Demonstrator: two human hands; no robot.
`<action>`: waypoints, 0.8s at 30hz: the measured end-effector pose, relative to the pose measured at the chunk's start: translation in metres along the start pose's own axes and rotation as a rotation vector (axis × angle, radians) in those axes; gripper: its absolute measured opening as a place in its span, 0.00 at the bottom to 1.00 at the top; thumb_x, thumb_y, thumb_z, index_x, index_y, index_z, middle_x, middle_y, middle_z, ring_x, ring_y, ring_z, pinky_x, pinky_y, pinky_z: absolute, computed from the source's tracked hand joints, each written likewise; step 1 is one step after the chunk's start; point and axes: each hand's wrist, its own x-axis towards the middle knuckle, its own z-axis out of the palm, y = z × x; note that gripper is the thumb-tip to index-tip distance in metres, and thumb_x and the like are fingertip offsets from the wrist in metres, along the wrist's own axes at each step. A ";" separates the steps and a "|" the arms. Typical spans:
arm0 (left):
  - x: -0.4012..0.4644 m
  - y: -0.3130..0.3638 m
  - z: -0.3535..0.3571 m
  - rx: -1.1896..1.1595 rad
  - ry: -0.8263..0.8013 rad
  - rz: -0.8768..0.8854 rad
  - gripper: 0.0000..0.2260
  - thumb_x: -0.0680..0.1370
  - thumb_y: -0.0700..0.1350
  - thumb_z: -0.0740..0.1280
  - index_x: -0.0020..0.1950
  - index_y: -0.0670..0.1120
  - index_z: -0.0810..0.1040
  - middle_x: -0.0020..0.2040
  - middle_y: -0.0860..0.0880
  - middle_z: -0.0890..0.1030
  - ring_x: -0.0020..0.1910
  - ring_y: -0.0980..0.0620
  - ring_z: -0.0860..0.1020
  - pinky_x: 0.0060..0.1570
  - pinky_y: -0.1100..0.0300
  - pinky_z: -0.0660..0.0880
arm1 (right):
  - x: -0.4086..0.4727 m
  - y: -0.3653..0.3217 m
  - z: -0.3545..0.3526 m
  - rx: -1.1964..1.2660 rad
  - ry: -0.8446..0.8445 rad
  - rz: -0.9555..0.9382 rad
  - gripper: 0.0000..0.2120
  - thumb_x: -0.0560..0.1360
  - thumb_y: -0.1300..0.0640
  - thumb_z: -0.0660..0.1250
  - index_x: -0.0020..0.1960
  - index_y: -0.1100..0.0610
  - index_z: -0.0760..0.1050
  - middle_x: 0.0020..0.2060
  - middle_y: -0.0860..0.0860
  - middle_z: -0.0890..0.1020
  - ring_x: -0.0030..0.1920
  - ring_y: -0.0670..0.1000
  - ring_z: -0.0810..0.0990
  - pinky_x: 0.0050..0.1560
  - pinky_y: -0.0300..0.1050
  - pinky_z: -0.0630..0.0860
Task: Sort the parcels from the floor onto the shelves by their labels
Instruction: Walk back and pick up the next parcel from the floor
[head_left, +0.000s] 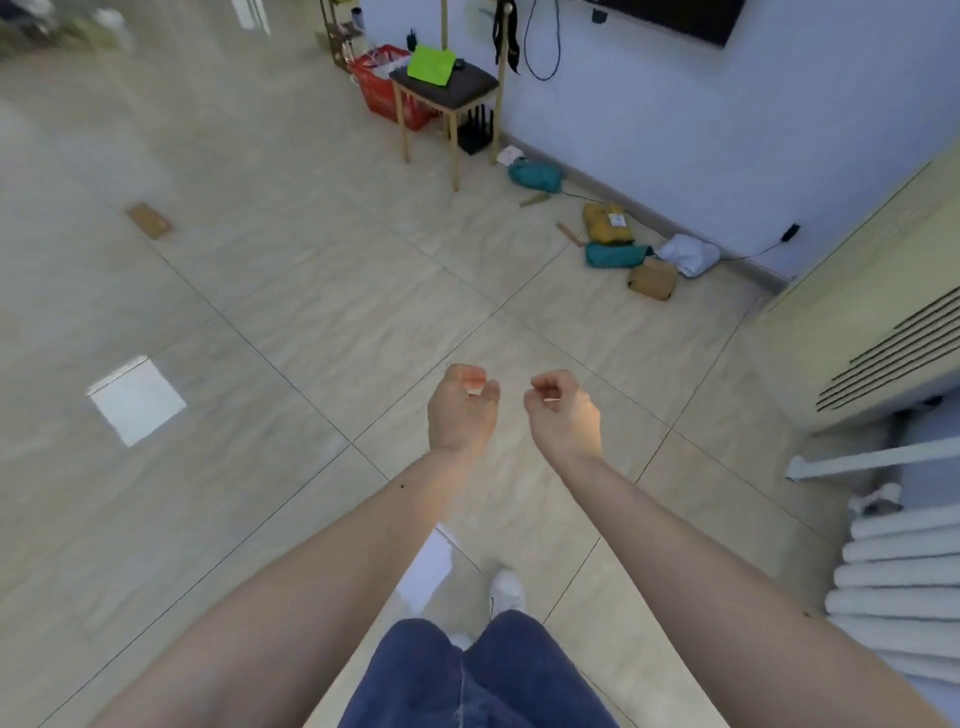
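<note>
1. Both arms are out in front, bare forearms stretched over the tiled floor (311, 312), and neither hand has a parcel in it.
2. The left hand (461, 408) is loosely curled, fingers bent in toward the thumb, nothing between them.
3. The right hand (563, 410) sits just beside it, apart, curled the same loose way and empty too.
4. Ahead and to the right of the hands, well apart from them, lies the cluster of parcels by the wall: a yellow parcel (607, 223) with a white label, a teal parcel (615, 255) touching its near edge, a brown box (652, 279) just below that, and a white bag (688, 253) beside the skirting.
5. Farther ahead, another teal bundle (535, 176) lies near the stool (444, 85), which has a bright green sheet (431, 63) on its seat.
6. Far off to the left of the hands, one flat brown parcel (149, 220) lies alone on the tiles.
7. Below the hands: blue jeans (467, 675) and a white shoe (506, 590).
</note>
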 end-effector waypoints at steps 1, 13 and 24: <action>0.013 0.000 -0.008 -0.010 0.026 -0.012 0.08 0.76 0.43 0.68 0.55 0.46 0.78 0.49 0.52 0.80 0.44 0.54 0.78 0.45 0.62 0.73 | 0.010 -0.008 0.012 -0.003 -0.028 -0.018 0.08 0.76 0.56 0.63 0.55 0.51 0.77 0.41 0.38 0.76 0.41 0.41 0.77 0.35 0.28 0.67; 0.184 0.015 -0.085 -0.074 0.266 -0.106 0.07 0.76 0.44 0.68 0.54 0.48 0.77 0.48 0.55 0.80 0.41 0.66 0.75 0.39 0.70 0.69 | 0.145 -0.111 0.139 -0.048 -0.282 -0.155 0.07 0.76 0.55 0.64 0.54 0.50 0.76 0.44 0.41 0.78 0.43 0.44 0.78 0.42 0.36 0.72; 0.338 0.015 -0.204 -0.120 0.428 -0.200 0.06 0.76 0.45 0.67 0.52 0.49 0.78 0.43 0.60 0.78 0.40 0.63 0.76 0.37 0.66 0.70 | 0.227 -0.217 0.298 -0.079 -0.446 -0.205 0.08 0.75 0.56 0.65 0.54 0.52 0.77 0.43 0.40 0.77 0.46 0.47 0.79 0.51 0.44 0.76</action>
